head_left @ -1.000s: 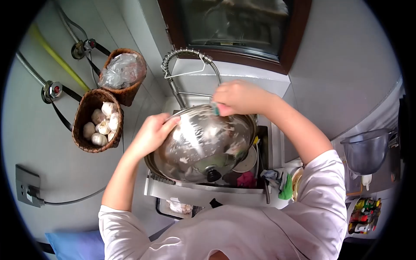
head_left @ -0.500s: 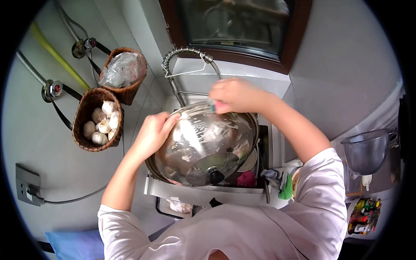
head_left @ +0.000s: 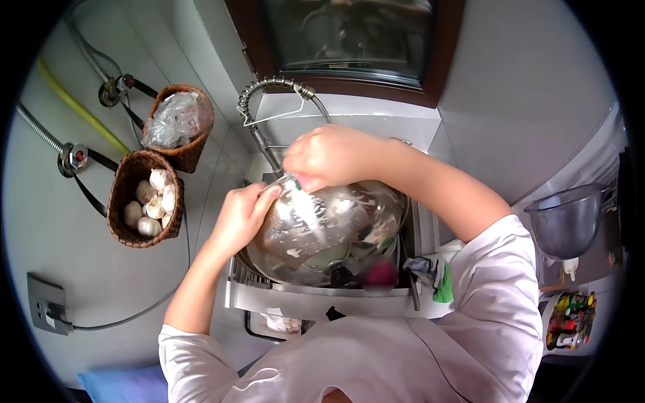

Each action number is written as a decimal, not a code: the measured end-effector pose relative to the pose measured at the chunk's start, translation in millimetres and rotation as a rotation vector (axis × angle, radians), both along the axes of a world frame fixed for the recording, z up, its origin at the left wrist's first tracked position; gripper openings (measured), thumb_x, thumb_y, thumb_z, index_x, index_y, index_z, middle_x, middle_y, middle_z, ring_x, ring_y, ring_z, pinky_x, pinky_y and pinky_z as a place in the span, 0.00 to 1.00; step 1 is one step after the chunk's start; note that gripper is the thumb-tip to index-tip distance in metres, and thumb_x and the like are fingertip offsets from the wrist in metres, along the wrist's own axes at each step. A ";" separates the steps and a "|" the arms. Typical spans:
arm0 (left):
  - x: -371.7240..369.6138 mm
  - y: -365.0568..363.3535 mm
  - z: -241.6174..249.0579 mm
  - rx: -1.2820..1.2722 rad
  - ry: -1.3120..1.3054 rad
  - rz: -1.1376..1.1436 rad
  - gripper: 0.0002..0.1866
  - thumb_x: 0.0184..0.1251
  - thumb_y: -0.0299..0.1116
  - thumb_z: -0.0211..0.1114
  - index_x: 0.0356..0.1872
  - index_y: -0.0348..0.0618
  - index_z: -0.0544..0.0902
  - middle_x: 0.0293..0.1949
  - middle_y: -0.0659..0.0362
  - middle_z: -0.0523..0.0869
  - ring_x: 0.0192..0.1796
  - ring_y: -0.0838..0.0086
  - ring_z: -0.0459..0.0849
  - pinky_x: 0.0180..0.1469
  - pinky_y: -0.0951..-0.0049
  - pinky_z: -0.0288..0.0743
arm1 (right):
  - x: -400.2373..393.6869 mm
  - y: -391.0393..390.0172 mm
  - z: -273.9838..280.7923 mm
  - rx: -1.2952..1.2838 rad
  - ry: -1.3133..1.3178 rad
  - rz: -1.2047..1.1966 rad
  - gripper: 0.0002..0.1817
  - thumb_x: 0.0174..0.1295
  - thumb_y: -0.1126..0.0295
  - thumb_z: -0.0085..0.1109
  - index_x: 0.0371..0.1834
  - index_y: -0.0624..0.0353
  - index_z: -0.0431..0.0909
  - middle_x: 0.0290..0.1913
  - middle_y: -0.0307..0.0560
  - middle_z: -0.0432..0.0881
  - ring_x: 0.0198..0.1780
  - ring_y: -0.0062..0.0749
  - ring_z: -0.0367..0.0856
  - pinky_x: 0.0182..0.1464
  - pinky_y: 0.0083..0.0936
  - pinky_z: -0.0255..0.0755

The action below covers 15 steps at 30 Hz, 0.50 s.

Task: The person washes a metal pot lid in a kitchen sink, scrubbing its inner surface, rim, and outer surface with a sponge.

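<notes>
A large clear pot lid (head_left: 322, 225) with soap suds and a black knob is held tilted over the sink (head_left: 299, 293). My left hand (head_left: 240, 216) is closed on its rim at the left, thumb on top. At the upper edge of the lid, my right hand (head_left: 329, 158) presses a sponge (head_left: 307, 181) against the rim; only a bit of pink and green shows under the fingers. A dark pink thing (head_left: 379, 273) appears blurred beside the knob, and I cannot make out what it is.
Behind the lid stands a spring-necked faucet (head_left: 262, 134). Wall baskets hold garlic (head_left: 153, 205) and plastic bags (head_left: 178, 121). To the right are cloths (head_left: 433, 274) on the sink edge, a grey plastic basin (head_left: 568, 220) and several bottles (head_left: 571, 319). A window (head_left: 349, 47) is ahead.
My right hand has slid left along the lid's upper rim with the sponge, closer to my left hand. The lid has turned or tilted a little. My left hand keeps its grip.
</notes>
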State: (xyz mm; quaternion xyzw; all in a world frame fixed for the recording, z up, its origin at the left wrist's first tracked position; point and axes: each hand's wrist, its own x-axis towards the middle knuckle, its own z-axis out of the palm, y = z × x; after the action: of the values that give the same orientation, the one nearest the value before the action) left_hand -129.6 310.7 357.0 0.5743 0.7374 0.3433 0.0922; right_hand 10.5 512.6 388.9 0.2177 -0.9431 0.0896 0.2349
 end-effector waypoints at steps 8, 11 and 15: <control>-39.7 -45.4 -39.0 0.207 -0.275 0.254 0.19 0.80 0.38 0.53 0.36 0.30 0.81 0.27 0.67 0.78 0.31 0.85 0.70 0.33 0.80 0.68 | 72.1 63.4 -51.0 -0.298 0.188 -0.383 0.07 0.49 0.75 0.62 0.32 0.62 0.79 0.29 0.49 0.79 0.31 0.46 0.79 0.36 0.36 0.75; -38.4 -45.5 -51.4 0.270 -0.311 0.292 0.19 0.79 0.39 0.54 0.31 0.32 0.78 0.23 0.66 0.73 0.30 0.84 0.66 0.31 0.78 0.65 | 76.7 66.1 -53.5 -0.332 0.195 -0.423 0.08 0.48 0.74 0.63 0.32 0.62 0.79 0.29 0.50 0.79 0.32 0.47 0.80 0.36 0.37 0.75; -36.2 -38.5 -47.8 0.276 -0.421 0.213 0.20 0.80 0.40 0.54 0.36 0.30 0.81 0.27 0.66 0.78 0.31 0.84 0.71 0.34 0.80 0.69 | 68.3 63.4 -20.3 -0.204 0.187 -0.355 0.10 0.46 0.74 0.66 0.33 0.62 0.79 0.29 0.50 0.79 0.32 0.45 0.80 0.35 0.35 0.75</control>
State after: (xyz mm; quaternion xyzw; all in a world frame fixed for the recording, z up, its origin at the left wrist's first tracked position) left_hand -165.9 272.2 309.2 0.4167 0.7044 0.5601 0.1279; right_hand 78.8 576.0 368.6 0.0307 -0.9268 0.1210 0.3543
